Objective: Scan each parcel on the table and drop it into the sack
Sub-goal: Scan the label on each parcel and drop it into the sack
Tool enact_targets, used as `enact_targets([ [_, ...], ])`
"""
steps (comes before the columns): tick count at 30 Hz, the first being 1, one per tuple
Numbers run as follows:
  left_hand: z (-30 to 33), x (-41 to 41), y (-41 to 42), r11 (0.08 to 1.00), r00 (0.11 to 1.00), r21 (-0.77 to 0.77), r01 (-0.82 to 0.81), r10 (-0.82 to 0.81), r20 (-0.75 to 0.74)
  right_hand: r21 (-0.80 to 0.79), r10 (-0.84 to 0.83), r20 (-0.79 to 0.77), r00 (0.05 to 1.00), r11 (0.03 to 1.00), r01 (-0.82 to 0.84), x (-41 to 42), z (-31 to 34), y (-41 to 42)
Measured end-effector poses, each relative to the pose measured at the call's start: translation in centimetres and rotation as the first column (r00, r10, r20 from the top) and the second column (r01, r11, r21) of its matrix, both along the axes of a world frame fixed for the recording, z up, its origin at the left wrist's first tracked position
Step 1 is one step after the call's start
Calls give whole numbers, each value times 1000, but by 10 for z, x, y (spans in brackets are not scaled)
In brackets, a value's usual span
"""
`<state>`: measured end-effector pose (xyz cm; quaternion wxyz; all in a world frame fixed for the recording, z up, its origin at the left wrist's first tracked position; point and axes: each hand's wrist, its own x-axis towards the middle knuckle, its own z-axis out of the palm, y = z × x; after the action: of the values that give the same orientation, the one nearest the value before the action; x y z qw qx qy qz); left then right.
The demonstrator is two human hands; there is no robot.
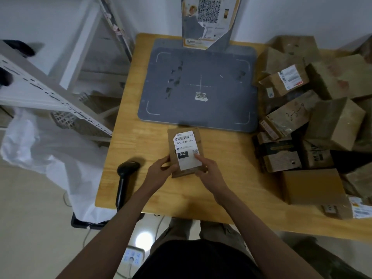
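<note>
1. Brown cardboard boxes [314, 121] lie heaped along the right side of the wooden table [227, 190], some with white labels.
2. A grey scanning pad [199, 85] lies flat at the far middle of the table, and a black handheld scanner [125, 178] rests near the left edge.
3. A white sack [50, 158] hangs open on the floor left of the table, beside a metal shelf [50, 93].
4. A small brown parcel [186, 154] with a white label facing up sits just in front of the pad, held by both hands.
5. The left hand [161, 168] curls its fingers around the parcel's lower left edge.
6. The right hand [209, 168] grips the lower right side, thumb on the label.
</note>
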<state>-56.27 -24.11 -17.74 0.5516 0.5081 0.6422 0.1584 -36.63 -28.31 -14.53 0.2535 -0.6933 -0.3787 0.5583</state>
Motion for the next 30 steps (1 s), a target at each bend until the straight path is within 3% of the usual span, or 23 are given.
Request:
enact_targets([
  [6,3,2,-2,999,999,23,33,-33,-10,-29,12,43,999,1000,-11,5,1,0],
  [11,7,-16,-14,995,997,90,52,-47,-65,14,-109,78,991,994,108,1,-2,-16],
  [16,14,-62,-41,957,941,270,-101,181,-287,-106,-324,43,945,939,327,0,-11,-42],
  [19,9,-94,-63,913,849,342,-223,354,-392,-228,-309,43,950,923,310,-5,-20,-56],
  [21,-1,-109,-68,939,797,278,-203,323,-510,-300,-276,20,961,915,269,-13,-22,-61],
  [25,-13,-116,-56,983,845,-67,-172,113,-523,-382,-169,-42,985,913,140,-31,-22,-61],
  [30,-15,-119,-47,988,831,-107,-112,33,-556,-387,-80,-108,991,921,32,-55,-14,-57],
])
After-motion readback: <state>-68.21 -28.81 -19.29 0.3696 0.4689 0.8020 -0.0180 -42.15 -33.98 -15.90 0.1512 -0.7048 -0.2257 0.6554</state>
